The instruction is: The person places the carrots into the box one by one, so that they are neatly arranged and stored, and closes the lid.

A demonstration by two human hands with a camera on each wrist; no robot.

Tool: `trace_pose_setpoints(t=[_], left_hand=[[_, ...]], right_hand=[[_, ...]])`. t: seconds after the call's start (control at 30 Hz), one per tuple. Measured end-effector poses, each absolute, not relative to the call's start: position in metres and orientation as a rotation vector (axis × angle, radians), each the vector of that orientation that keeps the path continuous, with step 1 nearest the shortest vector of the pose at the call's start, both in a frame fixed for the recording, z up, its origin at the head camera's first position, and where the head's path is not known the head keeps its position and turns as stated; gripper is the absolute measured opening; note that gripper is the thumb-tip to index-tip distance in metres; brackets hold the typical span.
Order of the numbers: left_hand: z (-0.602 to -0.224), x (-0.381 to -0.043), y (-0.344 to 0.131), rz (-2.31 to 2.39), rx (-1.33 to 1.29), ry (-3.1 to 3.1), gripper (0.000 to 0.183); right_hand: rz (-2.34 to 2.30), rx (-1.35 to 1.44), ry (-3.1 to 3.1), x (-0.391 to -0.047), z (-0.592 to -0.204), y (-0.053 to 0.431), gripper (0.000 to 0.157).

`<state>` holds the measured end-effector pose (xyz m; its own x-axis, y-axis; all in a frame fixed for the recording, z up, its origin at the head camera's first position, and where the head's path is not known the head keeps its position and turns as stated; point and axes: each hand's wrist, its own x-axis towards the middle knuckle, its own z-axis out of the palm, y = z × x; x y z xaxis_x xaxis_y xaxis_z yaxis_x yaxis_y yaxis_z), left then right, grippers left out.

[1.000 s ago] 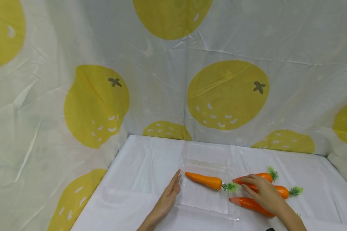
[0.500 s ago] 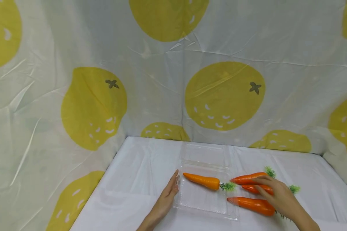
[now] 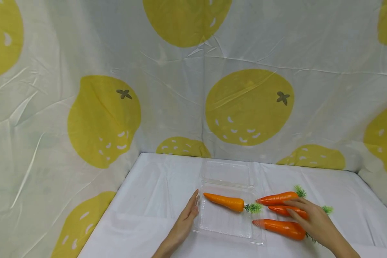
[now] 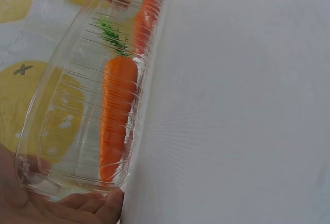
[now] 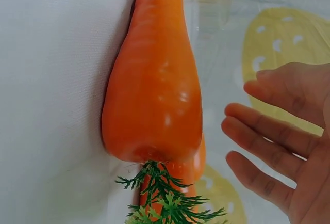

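A clear plastic clamshell box (image 3: 225, 225) lies with its lid (image 3: 227, 172) folded back. One orange carrot (image 3: 227, 202) with a green leafy tuft rests inside, its tip to the left. Against the box's left wall my left hand (image 3: 182, 223) rests with extended fingers; the left wrist view has it at the box's end (image 4: 77, 206). Three redder carrots lie at the box's right: a far one (image 3: 275, 198), a middle one (image 3: 282, 210) and a near one (image 3: 283, 229). Over the middle carrot hovers my right hand (image 3: 313, 220), fingers spread and holding nothing in the right wrist view.
A white cloth (image 3: 161, 190) covers the table. Behind and to the left hang pale curtains (image 3: 174, 96) printed with large yellow lemons. The near carrot's tip overlaps the box's right rim in the head view.
My right hand has drawn back to the right from the carrot tips toward their leafy ends. The left hand stays against the box, and the carrots lie nearly as before.
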<state>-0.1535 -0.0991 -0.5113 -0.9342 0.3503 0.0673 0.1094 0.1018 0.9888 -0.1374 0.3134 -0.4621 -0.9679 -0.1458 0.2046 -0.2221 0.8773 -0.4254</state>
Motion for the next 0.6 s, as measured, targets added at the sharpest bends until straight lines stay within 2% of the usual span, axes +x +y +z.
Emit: trace_pose_setpoints(t=[0.6], left_hand=[[-0.509, -0.152, -0.099, 1.901, 0.458, 2.204, 0.058]], right_hand=[[0.695, 0.293, -2.907, -0.136, -0.467, 0.324, 0.022]])
